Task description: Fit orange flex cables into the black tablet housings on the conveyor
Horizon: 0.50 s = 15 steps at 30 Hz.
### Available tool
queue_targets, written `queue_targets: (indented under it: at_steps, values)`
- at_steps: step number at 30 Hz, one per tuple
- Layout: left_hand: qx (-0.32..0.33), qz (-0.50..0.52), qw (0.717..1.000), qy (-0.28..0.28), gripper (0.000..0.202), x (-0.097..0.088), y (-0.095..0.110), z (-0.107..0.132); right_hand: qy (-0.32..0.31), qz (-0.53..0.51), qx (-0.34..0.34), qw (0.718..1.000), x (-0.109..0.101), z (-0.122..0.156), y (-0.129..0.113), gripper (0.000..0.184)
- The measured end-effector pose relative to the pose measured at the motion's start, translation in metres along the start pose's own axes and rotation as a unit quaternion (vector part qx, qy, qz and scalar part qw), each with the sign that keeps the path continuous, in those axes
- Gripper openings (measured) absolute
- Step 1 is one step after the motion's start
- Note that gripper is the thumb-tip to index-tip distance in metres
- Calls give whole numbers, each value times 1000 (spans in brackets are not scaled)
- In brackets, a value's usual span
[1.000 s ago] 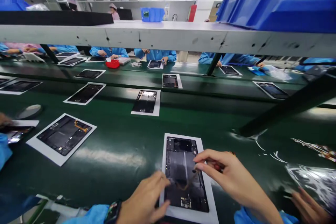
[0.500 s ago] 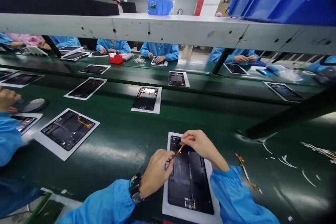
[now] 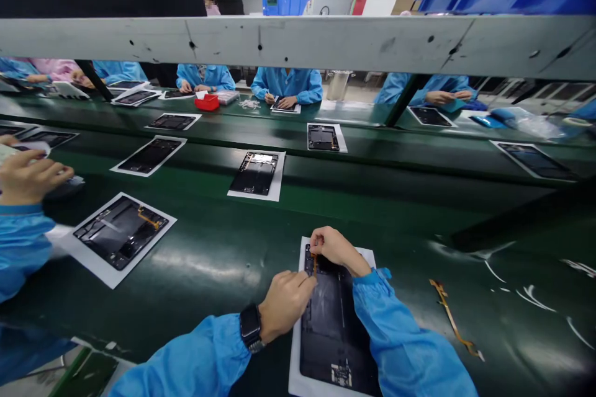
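Note:
A black tablet back shell (image 3: 333,329) lies on a white sheet (image 3: 295,369) before me, open side up. Over its upper left part, an orange flex cable (image 3: 315,265) runs between my two hands. My right hand (image 3: 334,248) pinches the cable's far end near the shell's top corner. The near end is at the closed fingertips of my left hand (image 3: 287,303), just above the shell's left edge. Whether the cable touches the shell, I cannot tell. To the right of the sheet lies a second orange flex cable (image 3: 451,317) on the green bench.
Another shell (image 3: 118,232) with an orange cable lies to the left, beside a co-worker's hand (image 3: 28,173). Farther shells on sheets, such as one (image 3: 255,173), stand on the belt. A white shelf beam (image 3: 298,43) crosses above; a dark post (image 3: 503,223) slants at right.
Both hands have brought the flex cable lower and left over the shell's top corner, and it now points more straight away from me. The co-worker's hand at left has come farther into view.

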<state>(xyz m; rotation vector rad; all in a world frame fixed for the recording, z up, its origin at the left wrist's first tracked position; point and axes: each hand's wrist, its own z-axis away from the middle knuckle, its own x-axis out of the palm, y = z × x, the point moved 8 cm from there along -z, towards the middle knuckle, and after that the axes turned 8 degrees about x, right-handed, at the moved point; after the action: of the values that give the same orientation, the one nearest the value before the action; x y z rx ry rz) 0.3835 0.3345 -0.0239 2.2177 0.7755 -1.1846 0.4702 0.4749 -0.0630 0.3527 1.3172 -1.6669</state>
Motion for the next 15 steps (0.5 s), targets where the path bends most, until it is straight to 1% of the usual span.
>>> queue_targets:
  at_steps: [4,7,11,15]
  values:
    - [4,30,1000,2,20,0,0,2,-34,48,42,997,-1,-17,5,15]
    - [7,56,998,4,20,0,-1,3,-38,99,66,992,-9,-21,6,25]
    - [3,83,997,8,20,1,-3,4,-9,161,61,985,-15,-10,0,32]
    - [4,91,996,1,23,2,-3,4,2,196,37,980,-7,5,-3,35]
